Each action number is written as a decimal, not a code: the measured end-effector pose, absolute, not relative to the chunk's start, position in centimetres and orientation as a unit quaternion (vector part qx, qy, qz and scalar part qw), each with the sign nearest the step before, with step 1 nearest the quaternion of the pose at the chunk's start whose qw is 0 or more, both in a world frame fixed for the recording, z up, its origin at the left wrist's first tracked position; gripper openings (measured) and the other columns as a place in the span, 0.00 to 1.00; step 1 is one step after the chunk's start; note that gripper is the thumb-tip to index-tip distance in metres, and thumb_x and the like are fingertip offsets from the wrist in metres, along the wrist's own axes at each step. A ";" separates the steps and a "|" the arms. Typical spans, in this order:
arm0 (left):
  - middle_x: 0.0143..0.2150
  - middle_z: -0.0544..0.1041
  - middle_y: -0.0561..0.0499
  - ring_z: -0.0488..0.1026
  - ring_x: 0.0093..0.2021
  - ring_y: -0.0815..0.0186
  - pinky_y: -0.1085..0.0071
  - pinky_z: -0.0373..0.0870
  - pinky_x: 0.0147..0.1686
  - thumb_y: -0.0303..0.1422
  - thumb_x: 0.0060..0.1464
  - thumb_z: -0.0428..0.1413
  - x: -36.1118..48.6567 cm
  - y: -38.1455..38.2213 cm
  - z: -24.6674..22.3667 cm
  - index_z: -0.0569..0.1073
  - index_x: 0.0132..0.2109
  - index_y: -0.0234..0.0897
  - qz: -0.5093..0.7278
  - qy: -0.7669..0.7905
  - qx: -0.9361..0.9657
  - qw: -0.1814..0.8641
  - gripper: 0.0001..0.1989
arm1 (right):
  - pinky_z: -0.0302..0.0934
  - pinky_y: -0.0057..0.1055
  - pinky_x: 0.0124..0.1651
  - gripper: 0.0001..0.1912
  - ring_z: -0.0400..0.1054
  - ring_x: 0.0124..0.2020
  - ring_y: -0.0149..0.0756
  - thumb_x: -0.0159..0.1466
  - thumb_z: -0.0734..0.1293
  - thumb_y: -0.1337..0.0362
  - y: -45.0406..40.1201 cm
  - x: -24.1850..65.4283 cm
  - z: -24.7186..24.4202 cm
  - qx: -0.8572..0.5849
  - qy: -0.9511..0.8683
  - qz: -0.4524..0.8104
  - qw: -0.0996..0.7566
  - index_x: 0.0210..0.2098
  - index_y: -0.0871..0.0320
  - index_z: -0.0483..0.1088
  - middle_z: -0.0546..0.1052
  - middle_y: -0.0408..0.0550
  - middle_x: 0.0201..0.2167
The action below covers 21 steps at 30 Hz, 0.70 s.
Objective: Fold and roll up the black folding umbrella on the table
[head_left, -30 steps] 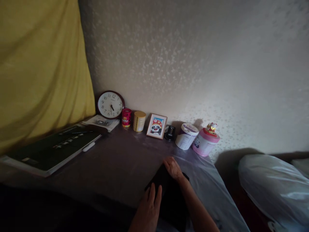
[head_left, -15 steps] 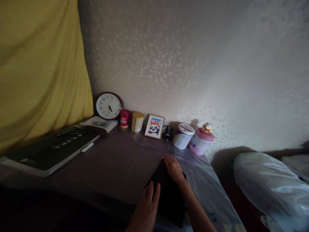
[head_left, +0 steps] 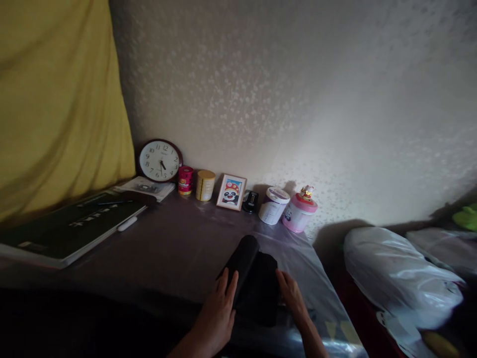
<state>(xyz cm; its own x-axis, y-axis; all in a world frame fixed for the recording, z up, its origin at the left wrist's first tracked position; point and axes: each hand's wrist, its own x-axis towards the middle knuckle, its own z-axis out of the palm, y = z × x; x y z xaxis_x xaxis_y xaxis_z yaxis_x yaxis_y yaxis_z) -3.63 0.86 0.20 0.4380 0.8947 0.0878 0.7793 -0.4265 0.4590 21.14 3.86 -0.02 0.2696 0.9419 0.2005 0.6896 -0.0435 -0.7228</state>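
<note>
A black, soft-looking item like folded cloth (head_left: 263,293) lies on the table near its front edge. Its left part bulges up in a thick rounded fold, while its right part is flatter; the dark surface hides detail. My left hand (head_left: 219,311) is closed on the left fold, its fingers over the top and the thumb on the near side. At the right edge, my right hand (head_left: 292,294) pinches the cloth between thumb and fingers.
Along the wall stand a round clock (head_left: 160,160), a red can (head_left: 185,180), a yellow-lidded can (head_left: 205,186), a framed panda picture (head_left: 231,192), a small black object (head_left: 250,202) and two tubs (head_left: 275,206). A large dark green book (head_left: 74,223) lies left; plastic bags (head_left: 395,273) sit right.
My right hand has moved from the far end of the black cloth to its right edge. The cloth's left side now stands up in a rounded fold. The view has shifted slightly right.
</note>
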 end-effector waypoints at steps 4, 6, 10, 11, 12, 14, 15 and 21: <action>0.68 0.41 0.36 0.45 0.66 0.57 0.61 0.52 0.59 0.13 0.45 0.43 -3.8 1.0 0.0 0.37 0.66 0.37 0.165 0.503 0.826 0.194 0.43 | 0.60 0.31 0.28 0.25 0.71 0.27 0.40 0.58 0.57 0.45 3.5 19.2 0.7 -0.728 -0.535 0.190 0.385 0.36 0.59 0.72 0.76 0.49 0.25; 0.68 0.41 0.37 0.45 0.66 0.58 0.61 0.53 0.59 0.12 0.43 0.42 -3.9 1.2 -0.2 0.36 0.66 0.38 0.172 0.502 0.823 0.203 0.44 | 0.59 0.31 0.29 0.25 0.70 0.28 0.41 0.55 0.59 0.44 3.7 18.7 1.1 -0.729 -0.522 0.202 0.393 0.34 0.60 0.71 0.76 0.48 0.24; 0.68 0.40 0.37 0.44 0.66 0.57 0.62 0.53 0.59 0.11 0.39 0.42 -3.8 1.3 -0.4 0.36 0.66 0.39 0.169 0.502 0.820 0.214 0.47 | 0.57 0.29 0.27 0.23 0.67 0.26 0.38 0.52 0.62 0.44 4.3 18.1 2.1 -0.694 -0.524 0.257 0.421 0.27 0.59 0.70 0.72 0.45 0.21; 0.68 0.40 0.36 0.44 0.66 0.57 0.62 0.53 0.59 0.11 0.38 0.43 -3.8 1.3 -0.5 0.36 0.66 0.38 0.166 0.505 0.819 0.216 0.48 | 0.57 0.29 0.26 0.23 0.66 0.25 0.37 0.52 0.62 0.44 4.5 17.9 2.5 -0.681 -0.521 0.280 0.432 0.27 0.59 0.70 0.72 0.44 0.21; 0.68 0.40 0.36 0.44 0.66 0.56 0.62 0.53 0.60 0.11 0.38 0.43 -3.7 1.3 -0.5 0.35 0.66 0.36 0.162 0.509 0.817 0.217 0.48 | 0.57 0.28 0.26 0.23 0.66 0.25 0.36 0.53 0.62 0.44 4.7 17.5 3.0 -0.666 -0.519 0.302 0.442 0.28 0.60 0.70 0.72 0.44 0.21; 0.67 0.40 0.36 0.43 0.66 0.55 0.61 0.52 0.60 0.12 0.37 0.44 -3.5 1.3 -0.5 0.35 0.66 0.35 0.157 0.512 0.817 0.215 0.48 | 0.57 0.27 0.26 0.23 0.66 0.26 0.35 0.54 0.63 0.44 5.2 16.6 4.0 -0.633 -0.523 0.338 0.460 0.30 0.60 0.70 0.72 0.44 0.23; 0.67 0.40 0.36 0.42 0.66 0.55 0.60 0.51 0.60 0.12 0.37 0.44 -3.5 1.3 -0.6 0.35 0.66 0.34 0.153 0.512 0.818 0.213 0.49 | 0.57 0.26 0.25 0.24 0.66 0.26 0.34 0.54 0.63 0.44 5.5 16.1 4.5 -0.620 -0.527 0.347 0.465 0.30 0.61 0.70 0.72 0.44 0.23; 0.67 0.41 0.35 0.41 0.66 0.56 0.60 0.49 0.62 0.12 0.36 0.43 -3.1 1.4 -0.2 0.40 0.65 0.26 0.126 0.522 0.823 0.187 0.46 | 0.55 0.26 0.23 0.25 0.65 0.24 0.34 0.50 0.65 0.43 8.3 13.0 5.6 -0.613 -0.515 0.356 0.482 0.30 0.61 0.72 0.72 0.44 0.20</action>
